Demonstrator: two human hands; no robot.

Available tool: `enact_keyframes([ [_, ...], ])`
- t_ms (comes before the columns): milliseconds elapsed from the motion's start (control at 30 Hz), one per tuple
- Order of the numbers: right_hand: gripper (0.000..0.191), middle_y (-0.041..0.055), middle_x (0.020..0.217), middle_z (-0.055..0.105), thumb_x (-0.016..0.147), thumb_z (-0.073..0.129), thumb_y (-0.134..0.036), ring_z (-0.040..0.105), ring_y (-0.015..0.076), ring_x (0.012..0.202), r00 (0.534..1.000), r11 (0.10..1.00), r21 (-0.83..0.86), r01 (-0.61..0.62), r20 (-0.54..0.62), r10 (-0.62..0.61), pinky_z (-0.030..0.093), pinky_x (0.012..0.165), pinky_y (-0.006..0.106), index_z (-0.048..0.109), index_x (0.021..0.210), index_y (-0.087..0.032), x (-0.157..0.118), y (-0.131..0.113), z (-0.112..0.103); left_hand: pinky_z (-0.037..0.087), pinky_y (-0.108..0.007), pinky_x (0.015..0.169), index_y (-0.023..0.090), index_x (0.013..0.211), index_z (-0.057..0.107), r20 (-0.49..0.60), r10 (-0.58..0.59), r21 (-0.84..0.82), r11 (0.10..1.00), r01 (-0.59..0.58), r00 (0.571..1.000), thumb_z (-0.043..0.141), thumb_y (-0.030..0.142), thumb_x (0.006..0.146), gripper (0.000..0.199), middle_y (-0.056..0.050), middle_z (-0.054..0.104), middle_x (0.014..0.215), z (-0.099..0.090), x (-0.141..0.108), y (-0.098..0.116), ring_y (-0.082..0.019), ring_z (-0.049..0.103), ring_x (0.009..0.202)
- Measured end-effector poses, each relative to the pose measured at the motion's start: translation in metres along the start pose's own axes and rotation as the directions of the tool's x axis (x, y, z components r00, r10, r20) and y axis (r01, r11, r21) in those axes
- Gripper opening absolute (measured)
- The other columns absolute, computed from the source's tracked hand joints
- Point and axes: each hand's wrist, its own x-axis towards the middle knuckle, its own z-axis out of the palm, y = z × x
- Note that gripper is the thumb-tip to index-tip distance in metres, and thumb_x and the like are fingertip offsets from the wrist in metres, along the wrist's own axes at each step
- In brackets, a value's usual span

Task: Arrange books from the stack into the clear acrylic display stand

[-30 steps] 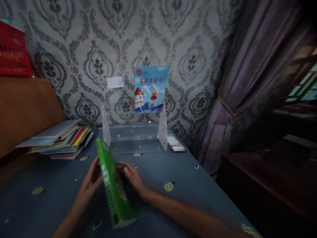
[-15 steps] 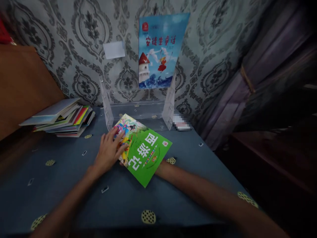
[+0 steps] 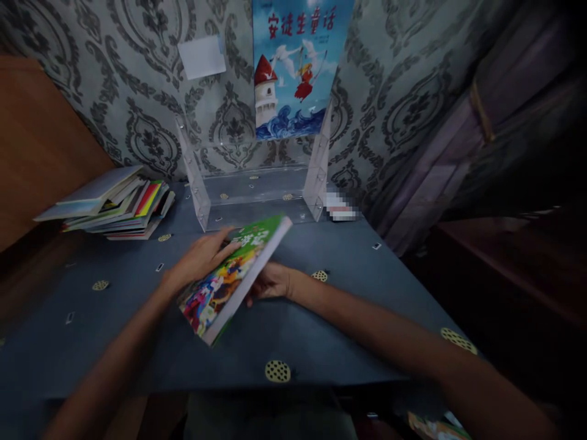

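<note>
A green book with a colourful cartoon picture and white characters is tilted above the table, its white page edges facing right. My left hand grips its left side, fingers over the cover. Under the right side, my right hand supports the book from below; part of its fingers is hidden behind it. Just beyond the book stands a clear acrylic tiered stand. A blue book with a red-roofed tower and a red-dressed figure rests upright at the top of the stand.
A leaning stack of books lies at the back left beside a brown wooden panel. A pixelated item sits right of the stand. A white card shows against the patterned wall. A tied curtain hangs at the right.
The green book has been turned in my hands, so its picture end now points toward me and its page edges show. The view has tipped down a little.
</note>
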Motion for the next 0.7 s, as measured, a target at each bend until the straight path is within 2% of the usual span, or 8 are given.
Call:
enact_keyframes([
  [100,0.038,0.0123,0.095,0.077,0.104,0.040,-0.041,0.074,0.0176,0.072,0.994,0.993,0.070,-0.095,0.057,0.091,0.054,0.051,0.020,0.064,0.114,-0.013,0.003,0.002,-0.002,0.044,-0.043,0.106,0.018,0.127,0.063,-0.017,0.012,-0.075,0.997,-0.013,1.000,0.029,0.055,0.100,0.058,-0.012,0.068,0.124,0.016,0.005,-0.001,-0.029,0.062,0.118],
  [233,0.040,0.0130,0.105,0.076,0.106,0.035,-0.039,0.075,0.0172,0.083,0.999,0.977,0.214,0.001,-0.032,0.006,0.061,0.078,0.031,0.064,0.113,-0.012,-0.001,0.008,0.008,0.045,-0.044,0.105,0.016,0.123,0.065,-0.118,-0.059,-0.109,0.993,0.046,0.991,0.036,0.055,0.098,0.055,-0.013,0.068,0.122,0.030,0.005,-0.006,-0.029,0.062,0.116],
  [367,0.037,0.0124,0.114,0.075,0.105,0.034,-0.034,0.074,0.0194,0.099,0.980,0.949,0.293,0.112,-0.192,-0.056,0.055,0.100,0.041,0.064,0.114,-0.014,-0.017,0.008,0.024,0.048,-0.043,0.100,0.017,0.123,0.064,-0.196,-0.109,-0.123,0.989,0.085,0.975,0.043,0.054,0.096,0.051,-0.012,0.069,0.117,0.039,0.003,-0.012,-0.028,0.063,0.110],
  [500,0.051,0.0119,0.114,0.074,0.105,0.026,-0.050,0.070,0.0244,0.113,0.932,0.897,0.359,0.257,-0.337,-0.133,0.051,0.105,0.049,0.063,0.115,-0.017,-0.039,0.000,0.030,0.048,-0.041,0.098,0.018,0.120,0.064,-0.218,-0.101,-0.147,0.987,0.069,0.971,0.046,0.050,0.095,0.043,-0.010,0.068,0.112,0.046,0.002,-0.021,-0.026,0.062,0.105],
  [633,0.076,0.0157,0.119,0.073,0.096,0.019,-0.075,0.065,0.0299,0.123,0.906,0.870,0.369,0.326,-0.384,-0.176,0.049,0.107,0.055,0.062,0.116,-0.016,-0.050,-0.005,0.025,0.048,-0.040,0.095,0.018,0.119,0.064,-0.220,-0.101,-0.168,0.984,0.064,0.970,0.049,0.044,0.092,0.040,-0.008,0.064,0.104,0.050,-0.002,-0.026,-0.025,0.062,0.098],
  [700,0.065,0.0157,0.121,0.072,0.097,0.033,-0.071,0.064,0.0300,0.123,0.898,0.872,0.350,0.343,-0.394,-0.195,0.048,0.108,0.055,0.061,0.118,-0.016,-0.049,-0.004,0.023,0.048,-0.041,0.095,0.018,0.119,0.064,-0.221,-0.109,-0.204,0.977,0.063,0.969,0.050,0.043,0.090,0.041,-0.008,0.064,0.105,0.050,-0.004,-0.026,-0.024,0.062,0.097],
])
